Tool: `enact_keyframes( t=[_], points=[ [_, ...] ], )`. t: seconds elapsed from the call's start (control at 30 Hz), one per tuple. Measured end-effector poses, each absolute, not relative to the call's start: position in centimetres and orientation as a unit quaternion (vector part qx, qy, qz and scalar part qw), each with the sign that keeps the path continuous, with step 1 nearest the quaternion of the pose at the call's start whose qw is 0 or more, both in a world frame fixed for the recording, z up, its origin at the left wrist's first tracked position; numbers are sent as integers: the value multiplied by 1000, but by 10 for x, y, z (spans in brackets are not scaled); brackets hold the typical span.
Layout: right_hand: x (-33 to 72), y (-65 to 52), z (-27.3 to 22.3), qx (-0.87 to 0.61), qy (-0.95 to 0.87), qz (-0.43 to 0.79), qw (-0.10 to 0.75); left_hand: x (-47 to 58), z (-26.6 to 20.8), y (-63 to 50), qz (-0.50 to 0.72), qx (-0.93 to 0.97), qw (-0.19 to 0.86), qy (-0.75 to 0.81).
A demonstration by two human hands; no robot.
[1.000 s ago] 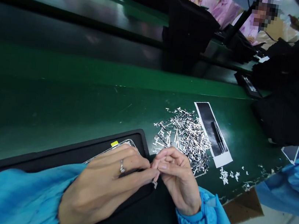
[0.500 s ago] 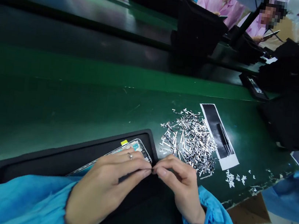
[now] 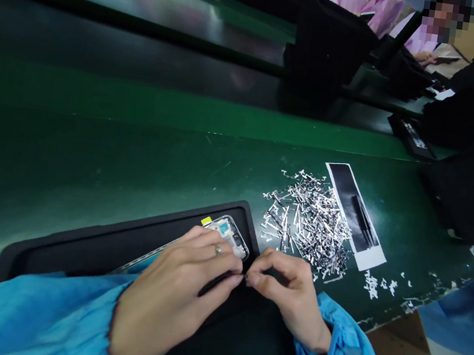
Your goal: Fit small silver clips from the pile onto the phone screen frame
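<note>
My left hand point(image 3: 179, 293), with a ring on one finger, is closed in a pinch above a black tray point(image 3: 91, 239). Opposite it, my right hand point(image 3: 289, 288) also pinches, its fingertips almost meeting those of the left. A tiny dark piece shows between the two sets of fingertips, too small to name. Under my left hand lies a phone frame point(image 3: 235, 237) with a yellow tab point(image 3: 206, 221) at its edge; much of the frame is hidden. Beyond my right hand, a pile of small silver-and-black strips point(image 3: 316, 224) is spread on the green bench.
Black tweezers point(image 3: 363, 221) rest on a white-edged black sheet point(image 3: 370, 261) right of the pile. White scraps point(image 3: 372, 284) lie near the bench edge. Another tray point(image 3: 412, 137) sits farther back. A blue sleeve point(image 3: 464, 321) is at the right; people in pink work across the bench.
The view has shifted slightly, moving the scene to the right. Both hands stay pinched, with a slightly wider gap between their fingertips, and more of the phone frame's corner shows.
</note>
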State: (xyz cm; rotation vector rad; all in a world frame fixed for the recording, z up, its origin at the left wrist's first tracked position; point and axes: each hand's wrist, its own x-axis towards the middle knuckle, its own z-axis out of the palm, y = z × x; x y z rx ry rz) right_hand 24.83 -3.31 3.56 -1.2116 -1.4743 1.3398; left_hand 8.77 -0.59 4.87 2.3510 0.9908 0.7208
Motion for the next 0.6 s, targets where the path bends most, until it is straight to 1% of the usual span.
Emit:
enact_keyframes(
  t=[0.07,0.2,0.3,0.37,0.43,0.53,0.6],
  points=[
    [250,-34,34,-470,-570,542,401,87,49,-6,275,836,282,383],
    [251,-35,29,-466,-563,547,408,88,50,-8,246,788,373,423],
    [249,-36,29,-475,-577,525,408,87,50,-8,238,781,390,426],
    [245,-38,29,-500,-605,470,403,83,51,-7,259,789,358,427],
    [241,-41,29,-528,-668,365,376,75,51,-4,289,796,300,438],
    [234,-44,24,-499,-796,212,271,55,50,2,298,805,219,465],
    [229,-46,20,-450,-859,151,194,42,49,5,288,805,184,485]
  ],
)
